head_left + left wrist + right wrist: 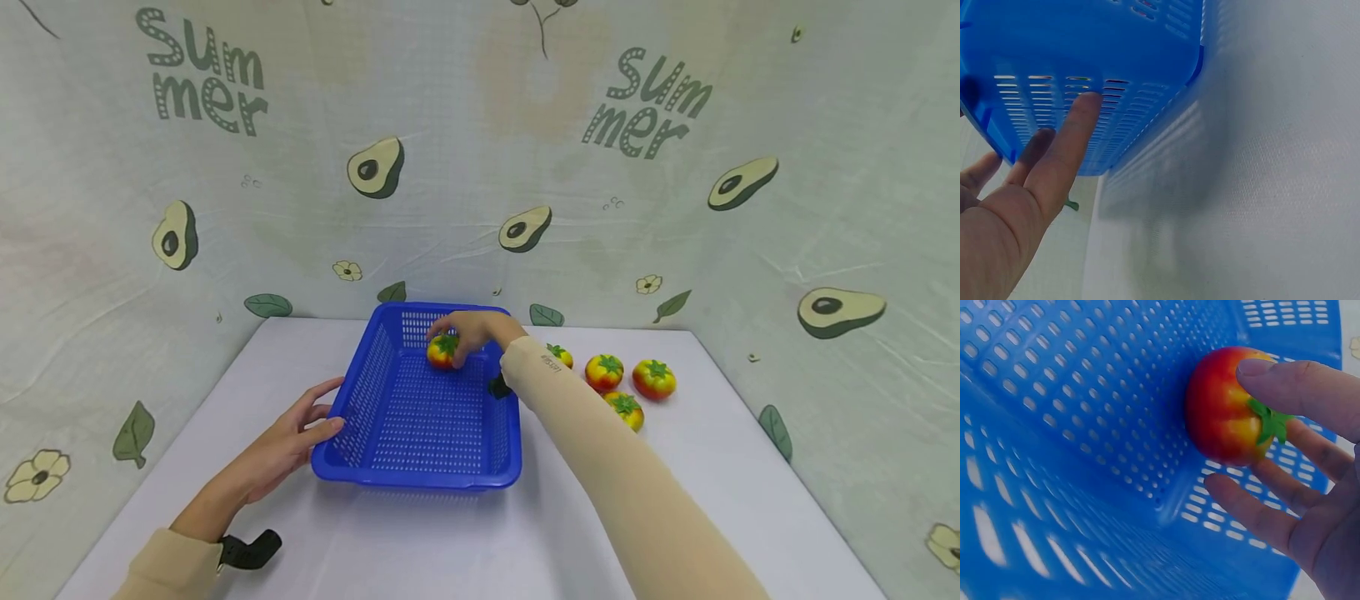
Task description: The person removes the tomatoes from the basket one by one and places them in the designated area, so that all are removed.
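Observation:
A blue perforated plastic basket (427,481) stands on the white table. Inside it, near the far left corner, is a red-and-yellow tomato (1219,406) with a green leafy top. My right hand (474,329) reaches in over the basket's right side and holds this tomato, thumb on one side and fingers on the other. In the right wrist view the right hand (1316,481) has its lower fingers spread beside the fruit. My left hand (288,437) touches the basket's outer left wall; in the left wrist view its extended fingers (1063,153) lie against the slotted side.
Several similar tomatoes (654,380) lie on the table right of the basket, one partly hidden by my right sleeve (592,425). A printed cloth (450,100) with avocados and leaves hangs behind and at the sides. Black straps (251,550) are on my wrists.

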Available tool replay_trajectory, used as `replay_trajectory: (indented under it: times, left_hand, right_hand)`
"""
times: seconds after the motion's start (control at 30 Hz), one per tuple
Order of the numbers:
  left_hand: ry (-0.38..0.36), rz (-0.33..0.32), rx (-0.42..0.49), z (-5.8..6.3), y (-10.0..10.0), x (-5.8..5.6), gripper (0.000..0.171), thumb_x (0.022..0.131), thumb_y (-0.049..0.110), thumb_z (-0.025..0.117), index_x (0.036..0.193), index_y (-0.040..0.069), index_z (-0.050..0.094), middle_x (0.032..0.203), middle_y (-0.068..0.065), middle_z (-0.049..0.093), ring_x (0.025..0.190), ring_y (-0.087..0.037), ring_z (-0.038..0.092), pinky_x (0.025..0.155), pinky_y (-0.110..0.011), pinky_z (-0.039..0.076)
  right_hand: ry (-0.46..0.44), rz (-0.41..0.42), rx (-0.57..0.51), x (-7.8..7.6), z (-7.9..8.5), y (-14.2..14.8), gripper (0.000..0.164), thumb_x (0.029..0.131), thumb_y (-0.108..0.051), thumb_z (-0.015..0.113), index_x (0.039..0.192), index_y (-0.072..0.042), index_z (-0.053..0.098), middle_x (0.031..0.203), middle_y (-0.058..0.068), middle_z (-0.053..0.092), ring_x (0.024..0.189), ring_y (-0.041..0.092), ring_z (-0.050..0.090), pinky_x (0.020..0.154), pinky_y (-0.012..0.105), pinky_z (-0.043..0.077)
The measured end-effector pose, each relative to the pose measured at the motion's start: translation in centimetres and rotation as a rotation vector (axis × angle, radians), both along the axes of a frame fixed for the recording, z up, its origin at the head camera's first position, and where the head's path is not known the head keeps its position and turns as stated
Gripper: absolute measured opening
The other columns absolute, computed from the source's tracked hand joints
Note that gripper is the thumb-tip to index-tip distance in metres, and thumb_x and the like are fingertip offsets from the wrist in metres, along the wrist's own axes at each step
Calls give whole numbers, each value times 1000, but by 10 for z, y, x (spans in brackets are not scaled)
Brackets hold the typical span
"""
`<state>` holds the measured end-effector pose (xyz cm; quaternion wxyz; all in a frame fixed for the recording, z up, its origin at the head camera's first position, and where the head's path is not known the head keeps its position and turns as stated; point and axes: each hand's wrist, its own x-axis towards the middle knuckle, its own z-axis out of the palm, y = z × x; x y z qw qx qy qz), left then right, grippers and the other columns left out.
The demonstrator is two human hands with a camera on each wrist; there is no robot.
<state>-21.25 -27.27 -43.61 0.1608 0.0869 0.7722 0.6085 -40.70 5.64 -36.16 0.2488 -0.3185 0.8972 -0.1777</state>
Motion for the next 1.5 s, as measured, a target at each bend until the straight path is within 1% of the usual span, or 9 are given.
replay_trajectory:
  times: [0.13, 0.33, 0.47, 0.67, 0.87, 0.97, 1.2, 1.33, 1.5]
  left_hand:
    - [2, 1, 5, 0, -1, 0, 75, 111, 30, 57, 171, 26, 12, 157, -29, 41, 127, -37, 61, 99, -46, 59]
    - [2, 3, 5, 0, 0, 0, 75, 111, 30, 57, 171, 26, 12, 155, -29, 41, 126, -37, 61, 99, -47, 59]
    - [0, 8, 3, 0, 1, 0, 75, 111, 30, 57, 171, 26, 12, 155, -29, 42, 126, -37, 62, 99, -47, 59]
    - [4, 9, -4, 1, 3, 0, 75, 111, 31, 58, 171, 26, 12, 155, -29, 42, 126, -37, 62, 98, -45, 59]
    - [0, 10, -3, 1, 3, 1, 76, 111, 31, 58, 171, 27, 12, 156, -29, 41, 127, -37, 61, 99, -47, 59]
    - [1, 11, -4, 0, 2, 1, 76, 111, 31, 58, 171, 27, 12, 156, -28, 41, 127, -37, 61, 100, -49, 59]
    - [3, 10, 0, 0, 1, 2, 76, 111, 30, 58, 171, 26, 12, 156, -29, 41, 127, -38, 61, 99, -49, 59]
    - [3, 9, 2, -1, 1, 2, 76, 111, 30, 58, 171, 26, 12, 156, -29, 41, 127, -38, 61, 99, -48, 59]
    - [2, 8, 4, 0, 2, 1, 75, 111, 31, 58, 171, 27, 12, 155, -28, 42, 127, -37, 61, 100, -48, 58]
  right_hand:
    - [-3, 2, 4, 2, -5, -3, 63, 95, -3, 78, 153, -19, 58, 161, 11, 47, 146, 33, 44, 123, 56, 38]
    - [-23, -21, 21, 3, -11, -5, 59, 93, -1, 79, 147, -22, 65, 159, 11, 46, 134, 30, 49, 114, 47, 49]
    - [-30, -30, 34, 6, -11, -6, 60, 92, 1, 79, 145, -23, 65, 154, 11, 51, 130, 31, 51, 113, 49, 50]
    - [-27, 20, 61, 9, -5, -6, 57, 93, 1, 79, 143, -22, 65, 150, 11, 54, 127, 30, 55, 107, 44, 56]
    - [2, 52, 53, 14, 11, -2, 53, 94, -1, 78, 140, -23, 66, 152, 9, 53, 125, 27, 56, 94, 32, 61]
    - [27, 70, 47, 16, 22, 2, 52, 94, -2, 79, 140, -24, 66, 152, 8, 54, 125, 26, 57, 92, 31, 61]
    - [128, 152, 54, 24, 42, 19, 53, 95, -10, 80, 143, -23, 64, 152, 6, 56, 135, 25, 53, 113, 42, 50]
    - [143, 152, 29, 30, 55, 33, 54, 94, -10, 81, 144, -24, 63, 153, 5, 56, 137, 25, 52, 113, 43, 50]
    - [173, 159, 10, 41, 73, 53, 56, 93, -11, 83, 144, -22, 64, 156, 6, 54, 143, 28, 49, 119, 48, 45]
